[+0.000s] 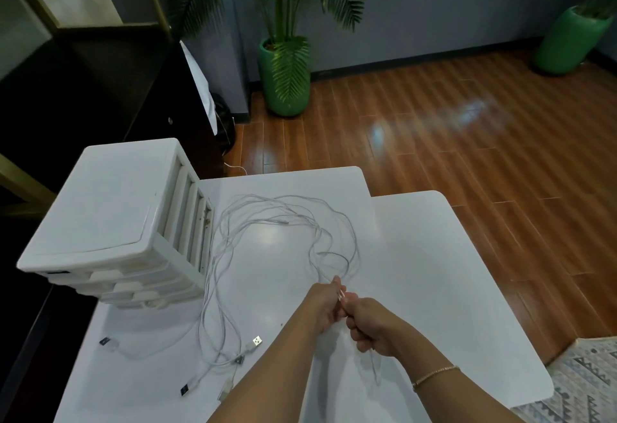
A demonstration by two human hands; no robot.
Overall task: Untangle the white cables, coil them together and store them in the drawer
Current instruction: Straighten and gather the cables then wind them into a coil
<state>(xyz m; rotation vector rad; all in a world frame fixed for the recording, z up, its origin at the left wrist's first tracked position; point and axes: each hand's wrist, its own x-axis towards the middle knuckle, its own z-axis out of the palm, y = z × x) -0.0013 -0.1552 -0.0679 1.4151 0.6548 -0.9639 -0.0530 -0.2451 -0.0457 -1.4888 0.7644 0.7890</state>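
Several white cables (283,232) sprawl in loose loops across the white counter (417,255), plugs scattered near its front edge. Both hands meet at the near loop — left hand (325,306) and right hand (370,326) curled round strands. Untangling, I'd say; next, separate them. Drawer unit (110,219) left, closed. Wooden floor, potted palms beyond.

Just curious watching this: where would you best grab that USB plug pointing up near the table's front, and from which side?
Pinch the USB plug by its white housing just behind the metal tip, coming from above. It lies flat and apart from the other plugs, with its cable trailing back-left into the tangle.
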